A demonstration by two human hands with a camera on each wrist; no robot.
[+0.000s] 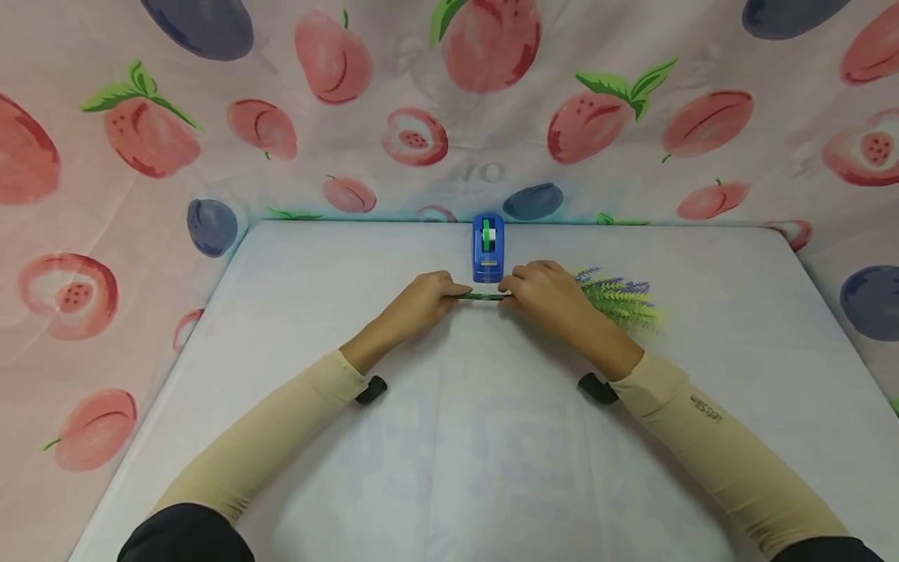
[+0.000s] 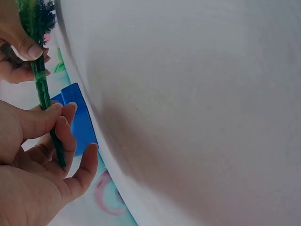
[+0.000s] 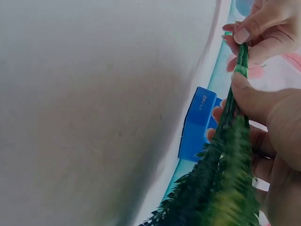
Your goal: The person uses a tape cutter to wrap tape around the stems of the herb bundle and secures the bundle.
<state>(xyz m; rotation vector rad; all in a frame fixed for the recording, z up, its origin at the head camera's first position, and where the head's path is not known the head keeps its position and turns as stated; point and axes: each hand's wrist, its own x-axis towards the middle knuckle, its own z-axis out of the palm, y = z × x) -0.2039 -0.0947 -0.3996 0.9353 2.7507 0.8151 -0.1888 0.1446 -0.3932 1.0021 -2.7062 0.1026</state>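
A bunch of artificial lavender point(image 1: 621, 300), green with purple tips, lies sideways between both hands. My left hand point(image 1: 424, 300) pinches the lower end of its green stems point(image 2: 43, 94) between thumb and fingers. Nearer the blossoms, my right hand point(image 1: 548, 295) grips the same stems, and the flower heads stick out past its far side. A lighter green band of tape point(image 3: 241, 70) wraps the stems between the hands. Just beyond the stems stands a blue tape dispenser point(image 1: 488, 265) with a green roll point(image 1: 486, 234) in it; neither hand visibly holds it.
The white tabletop point(image 1: 485, 437) spreads under both arms. A fruit-print cloth point(image 1: 337, 156) hangs behind the table's back edge and along its sides. Small black wrist devices point(image 1: 372, 389) show below both wrists.
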